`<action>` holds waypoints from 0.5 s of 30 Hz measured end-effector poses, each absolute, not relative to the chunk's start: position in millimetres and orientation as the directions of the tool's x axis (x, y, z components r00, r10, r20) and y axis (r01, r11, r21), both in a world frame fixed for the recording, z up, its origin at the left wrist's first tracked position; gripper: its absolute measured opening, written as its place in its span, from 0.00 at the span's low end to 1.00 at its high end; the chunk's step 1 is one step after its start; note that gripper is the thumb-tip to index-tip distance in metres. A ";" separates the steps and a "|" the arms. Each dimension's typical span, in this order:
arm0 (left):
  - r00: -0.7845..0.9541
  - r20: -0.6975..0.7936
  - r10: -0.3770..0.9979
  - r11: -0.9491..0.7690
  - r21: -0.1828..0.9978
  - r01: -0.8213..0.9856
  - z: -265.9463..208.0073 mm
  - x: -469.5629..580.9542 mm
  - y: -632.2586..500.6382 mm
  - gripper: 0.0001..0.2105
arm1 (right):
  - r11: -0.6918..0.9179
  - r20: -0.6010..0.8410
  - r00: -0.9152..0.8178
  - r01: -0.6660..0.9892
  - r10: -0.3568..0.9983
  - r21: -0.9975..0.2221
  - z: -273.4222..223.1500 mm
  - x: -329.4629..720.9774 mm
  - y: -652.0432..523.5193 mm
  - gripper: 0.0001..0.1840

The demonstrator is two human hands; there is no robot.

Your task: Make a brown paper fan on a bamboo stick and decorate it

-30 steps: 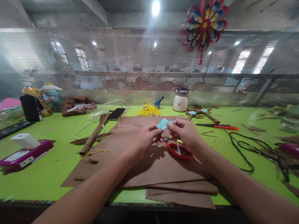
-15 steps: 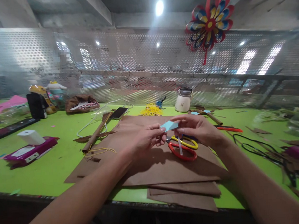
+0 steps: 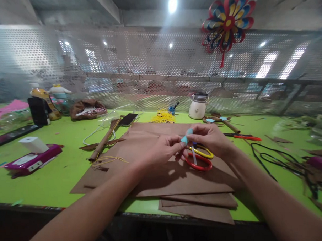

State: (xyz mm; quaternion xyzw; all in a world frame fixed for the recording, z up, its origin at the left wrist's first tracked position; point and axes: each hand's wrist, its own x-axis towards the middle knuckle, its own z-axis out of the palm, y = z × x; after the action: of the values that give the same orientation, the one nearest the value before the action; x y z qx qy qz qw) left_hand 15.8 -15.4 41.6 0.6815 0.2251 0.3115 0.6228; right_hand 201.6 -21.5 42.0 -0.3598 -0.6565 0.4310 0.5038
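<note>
Between the fingertips of both hands is a small piece of light blue paper (image 3: 185,139), bent or folded. My left hand (image 3: 169,147) pinches its lower left part. Closed on the upper right part is my right hand (image 3: 207,137). Just beneath the hands lie scissors with red and yellow handles (image 3: 201,164), their blades mostly hidden by my left hand. A thin whitish stick (image 3: 194,156) shows across the handles. Sheets of brown paper (image 3: 153,177) are spread under all of this.
Left stand a purple power strip (image 3: 32,162) with a white charger and a rolled brown paper tube (image 3: 102,146). Behind are a phone (image 3: 128,119), yellow shreds (image 3: 163,117), a white jug (image 3: 197,108) and blue paper stars (image 3: 210,120). Black cord (image 3: 277,160) lies right.
The light blue paper was flatter and faced up; now it is bent and turned more upright between the fingers. Both hands have drawn closer together, the left shifting slightly right.
</note>
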 end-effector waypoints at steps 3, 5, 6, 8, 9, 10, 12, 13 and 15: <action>0.699 0.124 0.704 -0.106 0.992 -0.070 39.9 17.7 -13.8 0.08 | 0.358 0.343 -0.198 0.042 0.918 -0.933 36.3 199.7 -18.3 0.12; 0.699 0.119 0.706 -0.116 0.992 -0.052 39.1 18.2 -11.7 0.07 | 0.353 0.340 -0.174 0.045 0.924 -0.935 34.5 199.0 -17.0 0.13; 0.703 0.120 0.701 -0.124 0.991 -0.046 38.9 18.1 -10.7 0.07 | 0.352 0.341 -0.163 0.046 0.926 -0.935 34.2 198.8 -16.5 0.13; 0.714 0.128 0.689 -0.132 0.990 -0.051 38.5 17.3 -9.3 0.06 | 0.354 0.343 -0.150 0.055 0.927 -0.933 34.0 198.7 -16.2 0.14; 0.715 0.131 0.686 -0.122 0.990 -0.063 38.1 16.9 -8.9 0.06 | 0.354 0.342 -0.152 0.060 0.927 -0.933 34.1 198.7 -16.2 0.14; 0.717 0.128 0.685 -0.101 0.992 -0.080 37.6 16.5 -8.6 0.06 | 0.353 0.340 -0.158 0.065 0.927 -0.933 34.2 198.7 -16.3 0.14; 0.715 0.115 0.689 -0.052 0.993 -0.110 35.9 16.3 -8.4 0.07 | 0.353 0.338 -0.166 0.071 0.926 -0.933 34.3 198.2 -16.7 0.13; 0.711 0.108 0.694 -0.036 0.993 -0.116 35.0 16.4 -8.4 0.08 | 0.357 0.342 -0.165 0.076 0.925 -0.931 34.5 197.5 -16.9 0.13; 0.703 0.098 0.705 -0.028 0.993 -0.111 33.6 16.9 -8.1 0.10 | 0.373 0.357 -0.157 0.089 0.921 -0.924 35.0 195.6 -17.5 0.13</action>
State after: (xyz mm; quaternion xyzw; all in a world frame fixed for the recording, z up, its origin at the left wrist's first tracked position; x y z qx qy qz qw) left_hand 16.9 -8.1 33.6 0.6466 0.2296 0.3098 0.6582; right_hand 195.6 -17.5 35.0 -0.3908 -0.6463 0.4011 0.5184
